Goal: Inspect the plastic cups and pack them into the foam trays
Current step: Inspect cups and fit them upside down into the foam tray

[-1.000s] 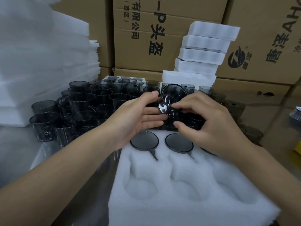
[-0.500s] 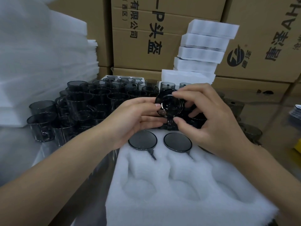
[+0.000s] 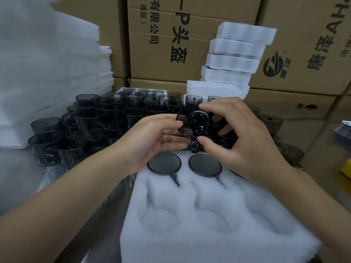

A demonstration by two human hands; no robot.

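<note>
While both hands pinch one smoked cup (image 3: 192,123) above foam tray (image 3: 209,234), L hand (image 3: 152,141) grips its near rim, R hand (image 3: 245,141) top & btm; 2 packed cups (image 3: 164,165) sit in tray's far row.

The smoky cup (image 3: 192,123) between both hands now faces the camera nearly end-on, where a second ago it was tipped with its glossy base catching light. The right hand (image 3: 245,141) now arches over the rim, index finger on top, thumb at the handle below. The left hand (image 3: 152,137) seems barely shifted, thumb on the rim's left edge.
</note>
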